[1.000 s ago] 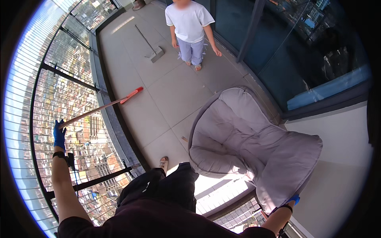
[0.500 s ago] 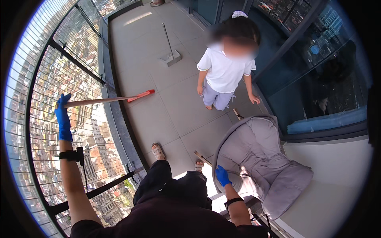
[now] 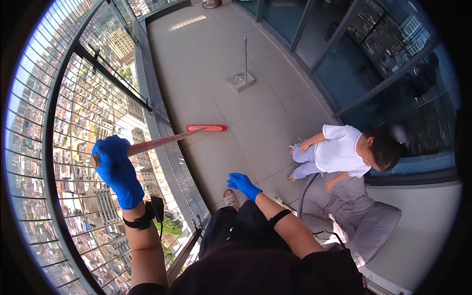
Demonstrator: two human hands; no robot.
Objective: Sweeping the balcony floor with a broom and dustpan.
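In a blue glove, my left hand (image 3: 117, 169) is wrapped round the upper end of a broom handle, beside the railing. The broom (image 3: 169, 139) slants away from me to its red head (image 3: 207, 128), which rests on the tiled floor. My right hand (image 3: 243, 185), also in a blue glove, hovers in front of my body above my foot. It holds nothing, with its fingers loosely stretched and partly bent. Further off stands a grey long-handled dustpan (image 3: 241, 81) with some small debris in it.
A person in a white shirt (image 3: 339, 149) leans over a grey padded chair (image 3: 366, 216) at my right. The barred railing (image 3: 49, 162) and its low ledge (image 3: 164, 125) run along my left. Glass doors (image 3: 295, 29) line the right side.
My right hand has left the padded chair and come across to the middle. My left hand has come nearer, and the broom head has shifted right. The person has moved to the chair.
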